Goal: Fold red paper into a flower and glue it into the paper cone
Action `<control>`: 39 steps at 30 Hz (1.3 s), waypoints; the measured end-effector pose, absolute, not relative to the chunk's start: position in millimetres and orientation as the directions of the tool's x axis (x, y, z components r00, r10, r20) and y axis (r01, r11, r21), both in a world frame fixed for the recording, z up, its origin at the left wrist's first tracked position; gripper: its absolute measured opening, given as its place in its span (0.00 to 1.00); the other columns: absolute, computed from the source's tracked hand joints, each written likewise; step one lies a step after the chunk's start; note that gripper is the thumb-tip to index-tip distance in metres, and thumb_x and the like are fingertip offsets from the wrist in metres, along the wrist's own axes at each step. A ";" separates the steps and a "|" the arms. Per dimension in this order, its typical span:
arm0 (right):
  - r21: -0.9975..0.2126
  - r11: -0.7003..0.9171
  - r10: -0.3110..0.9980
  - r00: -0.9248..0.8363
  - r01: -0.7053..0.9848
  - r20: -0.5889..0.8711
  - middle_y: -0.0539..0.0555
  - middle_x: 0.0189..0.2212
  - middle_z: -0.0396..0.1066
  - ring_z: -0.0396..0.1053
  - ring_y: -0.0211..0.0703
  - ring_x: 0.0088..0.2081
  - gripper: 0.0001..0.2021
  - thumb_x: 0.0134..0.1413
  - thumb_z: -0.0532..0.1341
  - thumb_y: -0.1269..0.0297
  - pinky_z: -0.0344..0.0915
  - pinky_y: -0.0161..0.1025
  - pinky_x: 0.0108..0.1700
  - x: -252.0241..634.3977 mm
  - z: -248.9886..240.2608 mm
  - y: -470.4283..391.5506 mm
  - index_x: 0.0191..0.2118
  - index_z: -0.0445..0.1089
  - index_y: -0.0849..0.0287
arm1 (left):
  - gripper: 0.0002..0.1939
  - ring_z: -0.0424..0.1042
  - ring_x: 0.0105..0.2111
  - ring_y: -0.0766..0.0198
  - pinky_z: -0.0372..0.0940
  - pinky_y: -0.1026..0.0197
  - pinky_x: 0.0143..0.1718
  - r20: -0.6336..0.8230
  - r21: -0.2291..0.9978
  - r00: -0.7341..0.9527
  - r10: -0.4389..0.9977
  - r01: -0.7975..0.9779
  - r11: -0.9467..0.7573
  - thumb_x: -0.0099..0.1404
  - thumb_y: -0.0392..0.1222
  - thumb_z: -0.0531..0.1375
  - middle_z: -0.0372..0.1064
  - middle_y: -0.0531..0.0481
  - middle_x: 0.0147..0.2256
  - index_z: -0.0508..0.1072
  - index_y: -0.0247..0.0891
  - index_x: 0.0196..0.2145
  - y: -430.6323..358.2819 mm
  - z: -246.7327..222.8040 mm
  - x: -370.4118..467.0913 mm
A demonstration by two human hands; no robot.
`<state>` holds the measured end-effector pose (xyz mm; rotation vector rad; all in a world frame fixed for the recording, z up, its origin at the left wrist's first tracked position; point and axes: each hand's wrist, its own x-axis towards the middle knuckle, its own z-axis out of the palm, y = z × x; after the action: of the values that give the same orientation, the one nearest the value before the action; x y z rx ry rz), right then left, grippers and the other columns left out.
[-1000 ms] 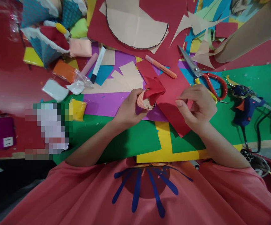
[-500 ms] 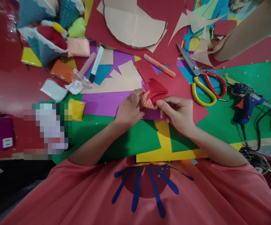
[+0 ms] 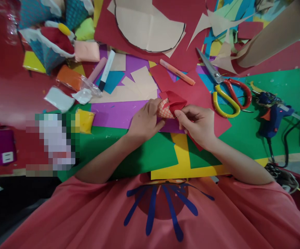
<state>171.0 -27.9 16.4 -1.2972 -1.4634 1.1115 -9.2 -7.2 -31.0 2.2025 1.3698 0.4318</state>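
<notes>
Between my two hands is a small paper cone [image 3: 165, 109] with a pale, orange-red lattice pattern. Folded red paper [image 3: 175, 99] stands out of its wide end. My left hand [image 3: 147, 116] is closed around the cone's left side, thumb below. My right hand [image 3: 199, 122] pinches the lower right edge where the red paper meets the cone, thumb on top; its other fingers are partly hidden. Under the hands lie a purple sheet [image 3: 113, 116] and red paper pieces [image 3: 217, 121]. An orange highlighter [image 3: 177, 72] rests just beyond the cone.
Right of my hands lie scissors [image 3: 218, 77] with red and yellow handles and a blue glue gun [image 3: 274, 119]. Clay packets [image 3: 69, 77], a black-capped marker [image 3: 106, 71] and blue cones [image 3: 46, 48] are at left. A beige paper roll [image 3: 274, 36] reaches in from the upper right.
The cone has turned slightly and shifted a little right in my hands. The red paper's upper flaps now sit lower and flatter. My left thumb has moved slightly right.
</notes>
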 end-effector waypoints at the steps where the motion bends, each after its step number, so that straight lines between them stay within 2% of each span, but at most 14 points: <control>1: -0.969 0.074 0.995 -0.089 0.236 0.054 0.45 0.13 0.61 0.56 0.29 0.17 0.20 0.59 0.61 0.54 0.53 0.31 0.21 171.6 16.8 -27.9 0.20 0.64 0.59 | 0.28 0.68 0.55 0.46 0.66 0.47 0.53 -0.001 0.578 0.443 0.896 0.732 -0.361 0.58 0.39 0.58 0.65 0.37 0.53 0.56 0.36 0.56 -7.1 -30.7 -9.3; 5: -0.951 0.124 0.991 -0.084 0.283 0.104 0.46 0.14 0.61 0.57 0.30 0.18 0.22 0.58 0.62 0.51 0.52 0.32 0.21 177.3 18.8 -27.2 0.19 0.64 0.59 | 0.25 0.70 0.53 0.49 0.68 0.51 0.51 0.021 0.631 0.433 0.901 0.693 -0.348 0.61 0.43 0.58 0.65 0.38 0.53 0.58 0.38 0.54 -6.0 -29.0 -10.9; 8: -0.945 0.154 0.988 -0.037 0.289 0.149 0.46 0.15 0.61 0.56 0.30 0.18 0.22 0.59 0.60 0.48 0.52 0.32 0.20 182.7 19.5 -25.6 0.21 0.64 0.58 | 0.25 0.72 0.49 0.53 0.68 0.53 0.48 0.050 0.719 0.413 0.910 0.618 -0.320 0.63 0.49 0.58 0.66 0.39 0.52 0.57 0.38 0.54 -6.4 -29.3 -12.5; 11: -0.937 0.194 0.980 -0.021 0.290 0.196 0.46 0.16 0.63 0.57 0.30 0.18 0.18 0.59 0.60 0.50 0.54 0.32 0.20 185.7 20.1 -23.9 0.26 0.68 0.57 | 0.26 0.74 0.46 0.56 0.69 0.56 0.46 0.044 0.816 0.427 0.903 0.507 -0.279 0.64 0.51 0.57 0.68 0.41 0.50 0.54 0.39 0.54 -8.6 -30.9 -12.4; 14: -0.912 0.254 0.967 -0.082 0.323 0.240 0.46 0.18 0.68 0.61 0.30 0.19 0.13 0.59 0.61 0.56 0.57 0.32 0.22 185.9 21.3 -23.7 0.28 0.71 0.58 | 0.24 0.73 0.47 0.57 0.69 0.57 0.45 0.038 0.867 0.452 0.891 0.429 -0.254 0.64 0.51 0.56 0.67 0.41 0.50 0.54 0.40 0.53 -10.6 -29.8 -10.2; 18: -0.879 0.327 0.944 -0.162 0.348 0.286 0.47 0.21 0.71 0.61 0.29 0.19 0.11 0.58 0.62 0.58 0.58 0.31 0.24 184.7 21.9 -24.8 0.29 0.73 0.59 | 0.21 0.72 0.48 0.56 0.69 0.56 0.47 0.015 0.860 0.490 0.872 0.438 -0.261 0.64 0.49 0.57 0.68 0.41 0.49 0.58 0.39 0.51 -9.8 -22.3 -6.8; 21: -0.872 0.321 0.946 -0.177 0.369 0.273 0.48 0.22 0.72 0.60 0.29 0.19 0.11 0.58 0.61 0.59 0.58 0.31 0.24 184.3 21.0 -24.7 0.30 0.73 0.59 | 0.19 0.72 0.49 0.55 0.69 0.55 0.48 0.016 0.841 0.514 0.857 0.457 -0.289 0.64 0.47 0.57 0.68 0.40 0.49 0.60 0.38 0.50 -8.2 -19.2 -6.1; 28: -0.903 0.263 0.959 -0.192 0.341 0.207 0.46 0.18 0.67 0.57 0.30 0.19 0.15 0.60 0.60 0.55 0.55 0.32 0.24 184.7 21.0 -22.6 0.28 0.73 0.60 | 0.23 0.73 0.45 0.57 0.69 0.58 0.45 -0.004 0.857 0.527 0.850 0.440 -0.269 0.62 0.49 0.58 0.69 0.43 0.46 0.59 0.38 0.52 -6.2 -22.3 -8.5; 35: -0.921 0.253 0.952 -0.246 0.295 0.183 0.45 0.17 0.63 0.55 0.29 0.19 0.15 0.61 0.59 0.56 0.52 0.32 0.24 186.0 23.4 -20.3 0.27 0.71 0.61 | 0.26 0.72 0.37 0.61 0.68 0.61 0.36 -0.090 0.908 0.528 0.844 0.392 -0.149 0.63 0.59 0.57 0.71 0.48 0.40 0.61 0.38 0.51 -6.2 -20.9 -9.1; 39: -0.920 0.250 0.950 -0.261 0.302 0.173 0.44 0.15 0.62 0.53 0.28 0.18 0.15 0.61 0.60 0.56 0.51 0.32 0.23 187.6 23.9 -19.1 0.27 0.70 0.60 | 0.27 0.73 0.39 0.60 0.69 0.60 0.38 -0.106 0.928 0.531 0.841 0.356 -0.108 0.63 0.61 0.57 0.71 0.47 0.40 0.62 0.39 0.51 -6.2 -23.9 -9.1</control>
<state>187.6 -19.1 23.9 -1.1604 -1.7272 1.0263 -9.1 -6.2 -23.9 1.6966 1.0174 0.5637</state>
